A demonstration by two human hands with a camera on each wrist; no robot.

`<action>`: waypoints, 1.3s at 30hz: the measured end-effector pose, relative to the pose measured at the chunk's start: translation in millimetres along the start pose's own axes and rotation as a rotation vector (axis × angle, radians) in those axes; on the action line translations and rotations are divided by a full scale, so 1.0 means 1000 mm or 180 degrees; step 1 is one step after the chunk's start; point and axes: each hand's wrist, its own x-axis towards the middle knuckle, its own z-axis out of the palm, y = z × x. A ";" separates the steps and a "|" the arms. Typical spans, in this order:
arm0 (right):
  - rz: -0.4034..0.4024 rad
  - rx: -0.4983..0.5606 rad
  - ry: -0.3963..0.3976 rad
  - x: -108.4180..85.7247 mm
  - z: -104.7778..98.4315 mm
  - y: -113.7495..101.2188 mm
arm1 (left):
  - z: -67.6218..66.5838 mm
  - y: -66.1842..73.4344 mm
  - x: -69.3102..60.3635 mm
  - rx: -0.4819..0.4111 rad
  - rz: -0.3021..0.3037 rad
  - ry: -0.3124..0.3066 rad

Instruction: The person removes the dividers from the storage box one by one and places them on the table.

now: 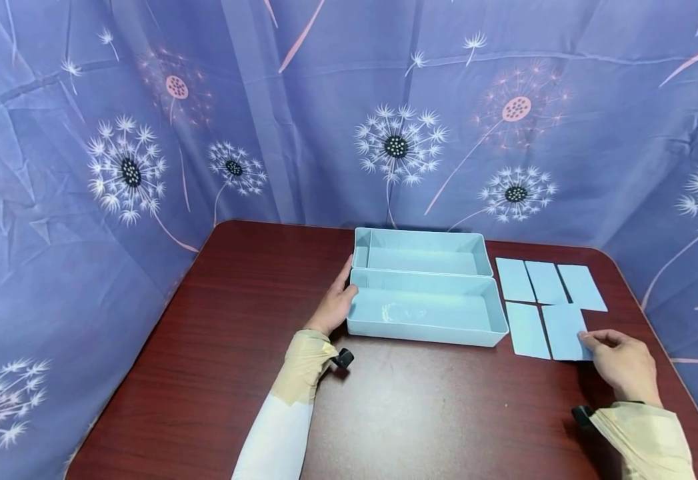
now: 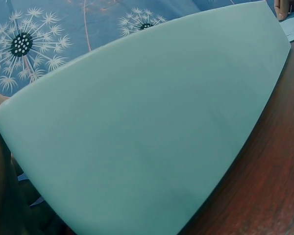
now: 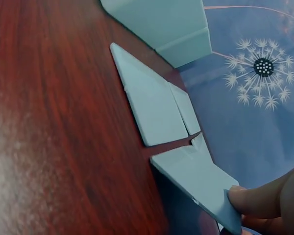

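Two pale blue rectangular boxes (image 1: 427,333), open at the top, lie one behind the other on the table; the back box (image 1: 427,265) has a narrow compartment at its left end. My left hand (image 1: 333,303) rests against their left ends, fingers extended and thumb at the front box's rim. In the left wrist view the front box's wall (image 2: 152,122) hides most of that hand. My right hand (image 1: 625,363) pinches a flat pale blue panel (image 1: 567,333) by its right edge. In the right wrist view this panel is tilted, with one edge raised off the table.
Beside the held panel lies a similar panel (image 1: 527,330), with a row of several more (image 1: 545,283) behind, right of the boxes. The dark red wooden table (image 1: 235,373) has rounded back corners. A blue dandelion-print curtain (image 1: 325,133) hangs around its back and sides.
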 end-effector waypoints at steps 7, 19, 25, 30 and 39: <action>-0.0129 -0.0470 -0.0094 0.000 0.000 0.002 | -0.001 -0.001 0.000 0.0006 0.0024 0.0019; -0.0110 -0.0713 0.0016 0.004 0.001 0.001 | -0.004 0.001 0.000 -0.0014 0.0030 -0.0008; -0.0040 -0.0706 -0.0002 0.005 0.003 -0.004 | -0.005 0.001 0.001 0.0020 0.0034 0.0000; -0.0245 -0.0661 0.0075 0.003 0.005 -0.009 | -0.005 0.001 0.001 0.0002 0.0077 0.0000; -0.0801 -0.0531 0.0362 -0.011 0.016 -0.043 | -0.002 -0.001 0.002 -0.0045 0.0044 -0.0025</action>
